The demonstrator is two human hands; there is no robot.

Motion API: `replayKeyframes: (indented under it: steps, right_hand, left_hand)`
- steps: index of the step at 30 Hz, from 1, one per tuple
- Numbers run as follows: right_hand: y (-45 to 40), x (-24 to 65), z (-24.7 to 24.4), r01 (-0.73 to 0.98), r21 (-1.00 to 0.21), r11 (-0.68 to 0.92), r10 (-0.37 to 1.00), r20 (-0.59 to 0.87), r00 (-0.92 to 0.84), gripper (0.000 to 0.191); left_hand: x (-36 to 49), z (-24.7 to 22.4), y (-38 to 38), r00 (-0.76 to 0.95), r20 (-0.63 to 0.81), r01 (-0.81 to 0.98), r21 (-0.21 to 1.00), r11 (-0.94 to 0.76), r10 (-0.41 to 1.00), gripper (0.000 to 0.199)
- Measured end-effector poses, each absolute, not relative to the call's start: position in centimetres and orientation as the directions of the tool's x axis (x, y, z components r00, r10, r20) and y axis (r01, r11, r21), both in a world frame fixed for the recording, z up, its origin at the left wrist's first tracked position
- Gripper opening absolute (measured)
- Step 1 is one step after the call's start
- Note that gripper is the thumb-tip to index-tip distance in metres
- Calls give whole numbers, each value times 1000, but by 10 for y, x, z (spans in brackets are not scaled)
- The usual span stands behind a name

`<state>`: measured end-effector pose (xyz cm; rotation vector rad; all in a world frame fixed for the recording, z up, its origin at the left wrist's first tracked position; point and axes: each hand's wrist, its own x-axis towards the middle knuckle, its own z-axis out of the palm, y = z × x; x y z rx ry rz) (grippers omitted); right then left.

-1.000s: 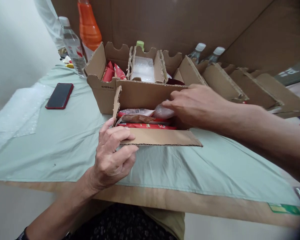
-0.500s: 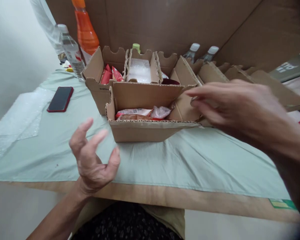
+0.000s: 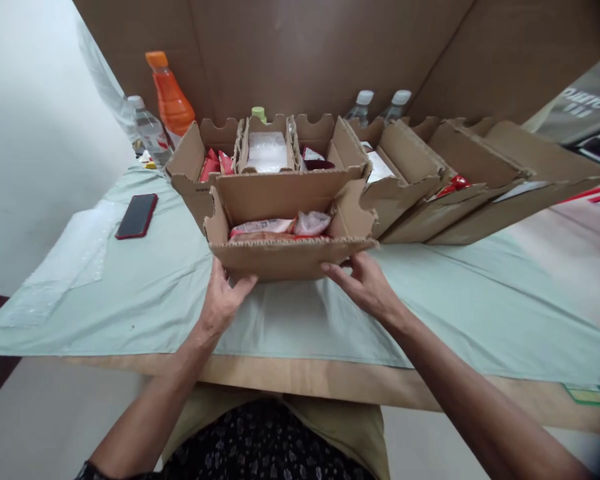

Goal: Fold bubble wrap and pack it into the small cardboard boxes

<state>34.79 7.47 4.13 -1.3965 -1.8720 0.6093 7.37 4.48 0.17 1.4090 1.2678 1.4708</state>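
Observation:
A cardboard box [image 3: 290, 259] stands at the front of the cloth-covered table, open at the top. Inside it lie a red and white packet [image 3: 263, 228] and a bubble-wrapped item [image 3: 312, 223]. My left hand [image 3: 223, 297] grips the box's lower left corner, thumb on the front face and fingers partly hidden at the side. My right hand [image 3: 367, 283] holds the lower right corner in the same way, its thumb against the front.
Behind stands a row of similar boxes [image 3: 405, 207] with packets inside. An orange bottle [image 3: 174, 103] and clear bottles [image 3: 153, 133] are at the back. A phone [image 3: 137, 216] and bubble wrap [image 3: 70, 257] lie left.
My right hand has come left and down from the row onto the front box's right corner. My left hand has moved up and right from the air onto its left corner.

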Motion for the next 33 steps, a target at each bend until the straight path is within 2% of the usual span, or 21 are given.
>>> replayKeyframes:
  steps: [3,6,8,10,12,14,19,23,27,29,31,33]
  right_hand:
    - [20,369,36,705,-671,231,967,241,-86,51]
    - [-31,378,30,743,-635,214,961,273,-43,53]
    - [-41,363,32,737,-629,246,956,284,-77,46]
    - [-31,334,40,712,-637,296,949,284,-140,38]
    - [-9,306,52,674,-651,348,932,319,-173,39]
    - [7,290,62,649,-664,372,920,355,-163,41]
    - [-19,315,60,731,-631,260,935,352,-29,42]
    - [-54,319,42,745,-578,334,905,418,-82,31]
    - [-46,262,16,585,-687,431,901,366,-234,59]
    - [-31,225,5,488,-738,467,882,350,-315,76]
    - [-16,195,-1,405,-761,506,845,343,-412,92]
    - [-4,177,-4,359,-758,544,795,328,-511,95]
  left_hand:
    - [81,-4,-3,-118,266,185,953,-241,957,54]
    - [74,-9,-56,-10,249,255,937,-239,968,26]
    - [57,-8,-72,-73,240,291,934,-209,968,30]
    - [35,0,-67,-223,228,266,950,-166,948,51]
    - [18,12,-46,-322,235,202,963,-176,917,70]
    - [13,23,-24,-329,259,178,961,-210,908,77]
    - [42,19,-18,-210,306,229,939,-257,929,63]
    - [35,7,-34,-223,254,174,960,-218,941,46]
    - [-35,14,-17,-353,203,127,977,-168,913,39]
    - [-76,23,6,-426,164,46,986,-159,890,40]
    - [-107,31,32,-469,190,23,979,-204,863,43]
    - [-124,36,54,-492,230,9,966,-259,840,51]
